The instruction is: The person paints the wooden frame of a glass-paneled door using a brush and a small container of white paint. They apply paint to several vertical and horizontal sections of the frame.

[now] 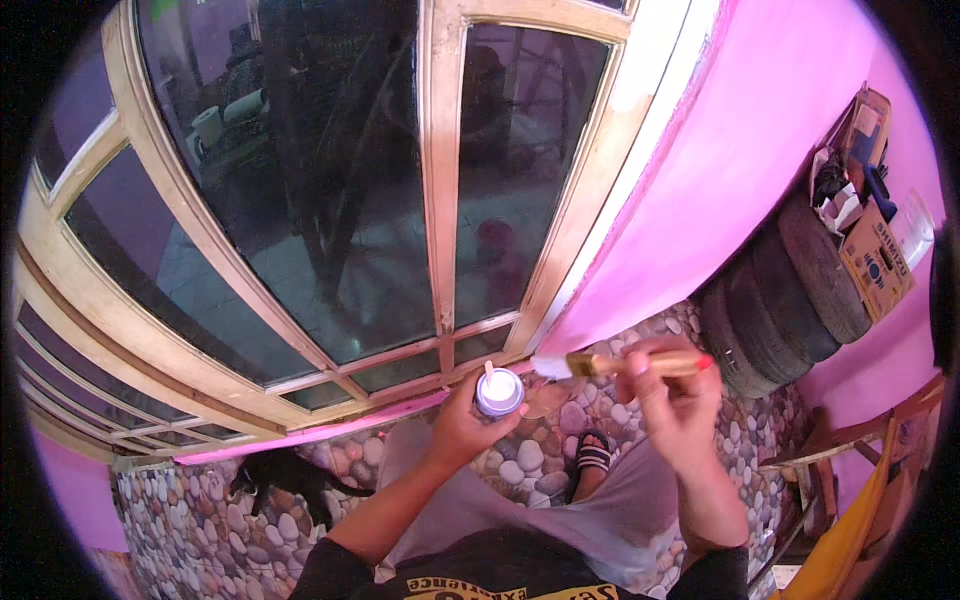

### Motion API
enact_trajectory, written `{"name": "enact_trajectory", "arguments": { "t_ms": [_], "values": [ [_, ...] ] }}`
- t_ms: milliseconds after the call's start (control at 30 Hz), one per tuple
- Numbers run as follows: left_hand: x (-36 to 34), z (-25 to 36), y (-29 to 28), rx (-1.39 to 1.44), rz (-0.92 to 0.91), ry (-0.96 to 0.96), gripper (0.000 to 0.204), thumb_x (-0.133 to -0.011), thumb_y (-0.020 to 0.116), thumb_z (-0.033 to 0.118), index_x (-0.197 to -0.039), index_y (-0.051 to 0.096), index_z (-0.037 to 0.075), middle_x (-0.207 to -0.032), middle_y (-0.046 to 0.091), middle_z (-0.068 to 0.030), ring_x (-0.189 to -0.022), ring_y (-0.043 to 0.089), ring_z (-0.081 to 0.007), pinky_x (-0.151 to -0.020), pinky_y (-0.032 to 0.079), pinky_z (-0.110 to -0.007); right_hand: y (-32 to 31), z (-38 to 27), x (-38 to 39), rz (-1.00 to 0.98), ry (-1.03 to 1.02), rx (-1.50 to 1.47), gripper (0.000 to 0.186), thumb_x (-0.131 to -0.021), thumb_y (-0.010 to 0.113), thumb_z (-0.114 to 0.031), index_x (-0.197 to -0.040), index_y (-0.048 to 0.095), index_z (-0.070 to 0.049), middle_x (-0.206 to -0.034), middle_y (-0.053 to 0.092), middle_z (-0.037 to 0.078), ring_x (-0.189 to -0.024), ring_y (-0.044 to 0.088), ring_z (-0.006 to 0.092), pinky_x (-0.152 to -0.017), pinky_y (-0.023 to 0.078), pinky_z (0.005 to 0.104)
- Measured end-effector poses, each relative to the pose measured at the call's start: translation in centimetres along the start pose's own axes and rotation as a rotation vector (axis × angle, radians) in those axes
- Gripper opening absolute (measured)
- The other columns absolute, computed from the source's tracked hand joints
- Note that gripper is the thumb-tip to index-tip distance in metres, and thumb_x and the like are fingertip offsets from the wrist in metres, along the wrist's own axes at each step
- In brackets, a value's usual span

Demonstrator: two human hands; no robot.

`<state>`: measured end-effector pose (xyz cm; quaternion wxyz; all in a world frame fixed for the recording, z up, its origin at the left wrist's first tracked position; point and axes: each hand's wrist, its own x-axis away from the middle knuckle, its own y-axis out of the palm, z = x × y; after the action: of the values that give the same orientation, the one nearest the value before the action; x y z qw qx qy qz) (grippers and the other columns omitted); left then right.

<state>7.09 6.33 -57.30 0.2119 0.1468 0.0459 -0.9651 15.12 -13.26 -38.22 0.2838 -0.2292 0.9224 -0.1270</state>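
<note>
My left hand (462, 425) is wrapped round a small purple-blue can (500, 407), its top facing up and white paint (501, 384) showing inside. A thin light stick (489, 370) stands against the can's rim. In my right hand (675, 415) is a paintbrush (602, 366), gripped by its wooden handle with a red tip. Its white-coated bristles point left, just right of the can and apart from it. Ahead of both hands is a wooden window frame (432, 180) with dark glass panes; white colour covers part of its right-hand post (655, 75).
A pink wall (735, 150) adjoins the frame. Stacked tyres (765, 305) stand at right, with a cardboard box (876, 262) and odds and ends on top. A black cat (290, 478) is on the pebble-patterned floor (205, 525) at left. Wooden pieces and yellow cloth (845, 530) are lower right.
</note>
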Motion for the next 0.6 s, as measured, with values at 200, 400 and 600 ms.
{"name": "enact_trajectory", "arguments": {
  "t_ms": [200,400,600],
  "values": [
    [-1.9,2.4,1.4,-0.198,-0.016,0.05,0.061,-0.075,0.087,0.021,-0.122,0.056,0.0,-0.111,0.067,-0.0111,-0.104,0.066,-0.0208,-0.091,0.051,-0.035,0.8,1.0,-0.6,-0.067,-0.028,0.129,0.012,-0.09,0.071,-0.012,-0.09,0.07,0.0,-0.078,0.072,0.009,-0.068,0.07,0.0175,-0.062,0.053,0.0292],
    [-2.3,1.4,2.6,-0.187,-0.009,0.076,0.066,-0.074,0.087,0.026,-0.127,0.055,0.001,-0.113,0.066,-0.0172,-0.103,0.068,-0.0294,-0.087,0.053,-0.037,0.1,2.1,-1.5,-0.106,-0.011,0.194,0.008,-0.089,0.071,-0.009,-0.09,0.07,-0.001,-0.078,0.071,0.008,-0.067,0.069,0.0166,-0.062,0.052,0.0288],
    [-2.6,1.8,3.6,-0.207,0.018,0.036,0.07,-0.073,0.087,0.026,-0.129,0.053,0.002,-0.112,0.066,-0.0182,-0.103,0.068,-0.0303,-0.086,0.054,-0.038,-0.2,2.4,-2.3,0.009,-0.013,0.17,0.008,-0.09,0.07,-0.008,-0.089,0.07,0.0,-0.077,0.071,0.009,-0.065,0.068,0.0139,-0.059,0.051,0.0272]
  ]
}}
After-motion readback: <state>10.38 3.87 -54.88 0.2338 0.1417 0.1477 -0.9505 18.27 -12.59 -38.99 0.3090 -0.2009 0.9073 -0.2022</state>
